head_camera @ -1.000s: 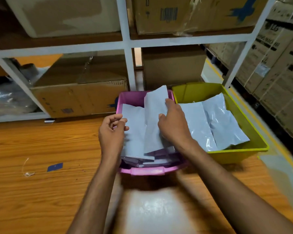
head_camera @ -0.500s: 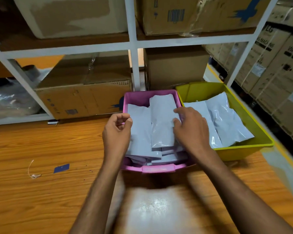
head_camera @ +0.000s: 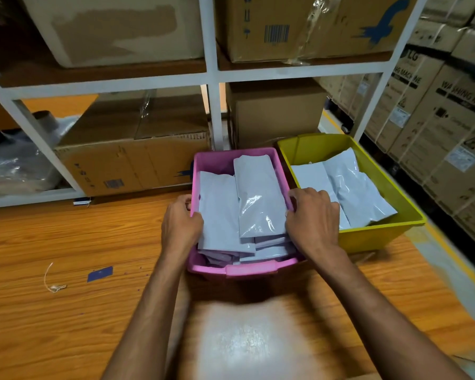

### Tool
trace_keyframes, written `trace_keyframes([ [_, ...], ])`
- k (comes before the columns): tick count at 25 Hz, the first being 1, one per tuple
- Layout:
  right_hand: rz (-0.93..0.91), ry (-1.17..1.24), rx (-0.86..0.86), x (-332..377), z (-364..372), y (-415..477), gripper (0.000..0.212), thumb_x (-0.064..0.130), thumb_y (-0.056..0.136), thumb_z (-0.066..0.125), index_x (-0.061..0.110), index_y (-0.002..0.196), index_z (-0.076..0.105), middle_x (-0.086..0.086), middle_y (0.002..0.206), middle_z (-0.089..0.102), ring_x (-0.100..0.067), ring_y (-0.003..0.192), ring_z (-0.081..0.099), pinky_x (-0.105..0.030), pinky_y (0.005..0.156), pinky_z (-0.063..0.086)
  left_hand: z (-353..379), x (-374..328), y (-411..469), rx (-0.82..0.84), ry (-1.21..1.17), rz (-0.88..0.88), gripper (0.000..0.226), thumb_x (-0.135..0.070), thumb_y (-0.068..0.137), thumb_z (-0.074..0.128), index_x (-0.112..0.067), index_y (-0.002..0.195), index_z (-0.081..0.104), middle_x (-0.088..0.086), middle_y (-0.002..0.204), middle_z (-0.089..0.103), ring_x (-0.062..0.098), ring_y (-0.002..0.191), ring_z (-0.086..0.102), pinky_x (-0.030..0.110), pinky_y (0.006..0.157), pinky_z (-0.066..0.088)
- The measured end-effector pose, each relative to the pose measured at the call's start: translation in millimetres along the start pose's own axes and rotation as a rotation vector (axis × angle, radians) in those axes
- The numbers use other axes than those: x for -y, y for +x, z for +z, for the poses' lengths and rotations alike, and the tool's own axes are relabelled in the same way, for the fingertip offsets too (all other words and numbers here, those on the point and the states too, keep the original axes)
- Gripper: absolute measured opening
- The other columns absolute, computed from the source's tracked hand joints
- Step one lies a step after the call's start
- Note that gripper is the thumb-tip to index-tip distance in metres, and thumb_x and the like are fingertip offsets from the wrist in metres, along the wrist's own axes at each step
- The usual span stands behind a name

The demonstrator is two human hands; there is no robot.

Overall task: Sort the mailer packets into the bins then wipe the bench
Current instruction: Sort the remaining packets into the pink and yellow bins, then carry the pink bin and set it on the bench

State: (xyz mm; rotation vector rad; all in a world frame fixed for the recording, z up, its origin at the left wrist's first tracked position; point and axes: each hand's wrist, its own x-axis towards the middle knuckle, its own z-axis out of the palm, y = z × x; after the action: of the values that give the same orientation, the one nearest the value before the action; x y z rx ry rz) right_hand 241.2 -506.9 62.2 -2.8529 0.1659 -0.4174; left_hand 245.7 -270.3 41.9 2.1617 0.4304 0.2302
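A pink bin (head_camera: 247, 268) stands on the wooden bench (head_camera: 66, 311), filled with several white mailer packets (head_camera: 258, 198). My left hand (head_camera: 180, 226) grips the bin's left wall, thumb inside against a packet. My right hand (head_camera: 311, 220) grips the bin's right wall. To the right, touching the pink one, a yellow bin (head_camera: 379, 235) holds larger white mailer packets (head_camera: 354, 187).
A small blue card (head_camera: 100, 273) and a bit of white string (head_camera: 51, 283) lie on the bench at left. White shelving (head_camera: 211, 75) with cardboard boxes (head_camera: 126, 163) rises behind the bins. Stacked cartons (head_camera: 450, 119) line the right. The bench's right edge runs beside the yellow bin.
My right hand let go of the upright packet, which now lies flat in the pink bin. Both hands moved outward onto the bin's side walls.
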Motion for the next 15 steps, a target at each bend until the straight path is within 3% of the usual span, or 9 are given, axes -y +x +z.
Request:
trace_keyframes([
  [3,-0.007,0.03,0.026,8,-1,-6,0.025,0.02,0.092,0.063,0.019,0.117,0.066,-0.005,0.104,0.072,-0.03,0.097,0.062,-0.04,0.083,0.044,-13,5,-4,-0.018,0.048,-0.005,0.037,-0.01,0.092,0.063,-0.016,0.129,0.064,-0.008,0.105,0.063,0.02,0.098,0.064,0.037,0.078,0.056],
  [6,0.017,0.059,0.035,16,0,-10,0.016,0.015,0.092,0.061,0.015,0.107,0.065,-0.008,0.096,0.073,-0.033,0.085,0.066,-0.035,0.071,0.043,-18,4,-5,0.007,0.047,-0.036,0.029,-0.018,0.091,0.064,-0.019,0.12,0.068,-0.003,0.106,0.071,0.022,0.095,0.067,0.043,0.082,0.059],
  [11,0.019,0.241,-0.036,13,-14,-21,0.021,0.008,0.084,0.058,0.018,0.1,0.069,-0.003,0.078,0.065,-0.034,0.079,0.064,-0.028,0.055,0.035,-40,0,-13,0.095,-0.127,-0.089,0.018,-0.016,0.091,0.065,-0.017,0.108,0.07,-0.002,0.1,0.072,0.019,0.092,0.071,0.043,0.075,0.061],
  [13,0.051,0.348,-0.072,13,-24,-30,0.034,0.013,0.083,0.061,0.021,0.114,0.072,-0.001,0.09,0.074,-0.032,0.088,0.069,-0.033,0.066,0.052,-55,-1,-22,0.132,-0.26,-0.095,0.021,-0.016,0.095,0.068,-0.016,0.115,0.066,0.0,0.103,0.07,0.018,0.094,0.072,0.036,0.068,0.058],
  [15,0.129,0.464,-0.106,17,-36,-42,0.044,0.018,0.081,0.065,0.024,0.124,0.071,0.0,0.105,0.078,-0.026,0.095,0.071,-0.038,0.082,0.059,-68,1,-32,0.125,-0.347,-0.064,0.024,-0.019,0.096,0.069,-0.018,0.119,0.065,0.0,0.106,0.069,0.017,0.095,0.072,0.035,0.07,0.059],
])
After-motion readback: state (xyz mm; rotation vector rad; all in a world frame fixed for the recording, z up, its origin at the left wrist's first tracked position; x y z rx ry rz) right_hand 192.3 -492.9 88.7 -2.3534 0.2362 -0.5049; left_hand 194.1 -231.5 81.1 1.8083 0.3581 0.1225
